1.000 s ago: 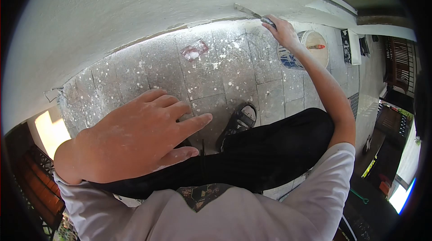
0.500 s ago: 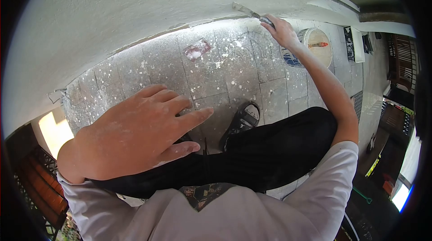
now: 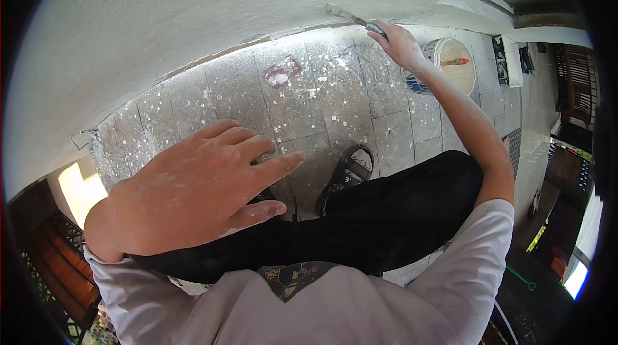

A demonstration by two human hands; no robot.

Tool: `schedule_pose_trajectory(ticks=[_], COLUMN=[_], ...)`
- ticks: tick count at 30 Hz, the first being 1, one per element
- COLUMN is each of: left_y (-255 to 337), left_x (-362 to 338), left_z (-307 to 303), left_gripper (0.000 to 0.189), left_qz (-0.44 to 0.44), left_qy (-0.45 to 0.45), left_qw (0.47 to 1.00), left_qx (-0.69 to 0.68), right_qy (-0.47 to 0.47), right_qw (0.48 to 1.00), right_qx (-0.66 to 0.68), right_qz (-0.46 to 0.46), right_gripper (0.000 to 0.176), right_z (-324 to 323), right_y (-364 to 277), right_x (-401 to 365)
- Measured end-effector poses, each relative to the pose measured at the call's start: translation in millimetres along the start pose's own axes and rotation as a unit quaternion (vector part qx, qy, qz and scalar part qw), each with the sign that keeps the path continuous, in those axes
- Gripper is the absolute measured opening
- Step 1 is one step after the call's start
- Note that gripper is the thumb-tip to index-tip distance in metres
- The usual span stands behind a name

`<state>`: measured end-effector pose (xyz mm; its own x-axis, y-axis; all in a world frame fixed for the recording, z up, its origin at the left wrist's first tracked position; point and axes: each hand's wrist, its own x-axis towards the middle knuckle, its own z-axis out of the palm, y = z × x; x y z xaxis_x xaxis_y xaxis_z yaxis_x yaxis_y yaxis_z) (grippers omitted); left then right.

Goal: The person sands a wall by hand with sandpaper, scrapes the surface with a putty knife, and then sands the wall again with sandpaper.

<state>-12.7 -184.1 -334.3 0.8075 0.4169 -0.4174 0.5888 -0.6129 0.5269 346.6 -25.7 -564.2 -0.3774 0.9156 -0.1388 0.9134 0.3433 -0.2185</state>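
Note:
My right hand (image 3: 400, 45) is wrapped round the dark handle of a putty knife (image 3: 351, 17). The blade lies against the lower part of the white wall (image 3: 212, 16), just above where it meets the floor. Large in the foreground, my left hand (image 3: 199, 181) hangs over my left knee with its fingers apart and nothing in it. Whitish dust marks its fingertips. On the floor in front of me lies a reddish flat piece (image 3: 281, 72) with a white lump on it.
A paint bucket (image 3: 456, 65), with a red-handled tool inside, stands right of my right forearm. Beyond it is a white and black tray (image 3: 508, 61). White spatters dot the grey floor tiles (image 3: 290, 113). Wooden benches (image 3: 577, 84) stand at far right and lower left.
My right hand and the putty knife have shifted slightly left along the wall. My left hand has stayed nearly still.

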Motion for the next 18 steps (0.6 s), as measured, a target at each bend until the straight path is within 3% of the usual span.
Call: schedule_pose_trajectory(ticks=[6,9,18], left_y=[1,0,-1], left_x=[2,-2,6], left_z=[2,3,3], left_gripper=[0.054,0.054,0.055], left_qz=[0.004,0.005,0.011], left_qy=[0.009,0.020,0.006], left_qw=[1.000,1.000,1.000], left_qx=[0.000,0.009,0.005], right_qy=[0.024,-0.052,-0.035], right_qw=[1.000,0.997,0.998], right_qx=[-0.011,0.019,-0.009], right_qz=[-0.017,0.056,0.055], right_gripper=[0.045,0.055,0.052], right_z=[8,-4,4], right_y=[-3,-3,2], right_x=[3,-4,-6])
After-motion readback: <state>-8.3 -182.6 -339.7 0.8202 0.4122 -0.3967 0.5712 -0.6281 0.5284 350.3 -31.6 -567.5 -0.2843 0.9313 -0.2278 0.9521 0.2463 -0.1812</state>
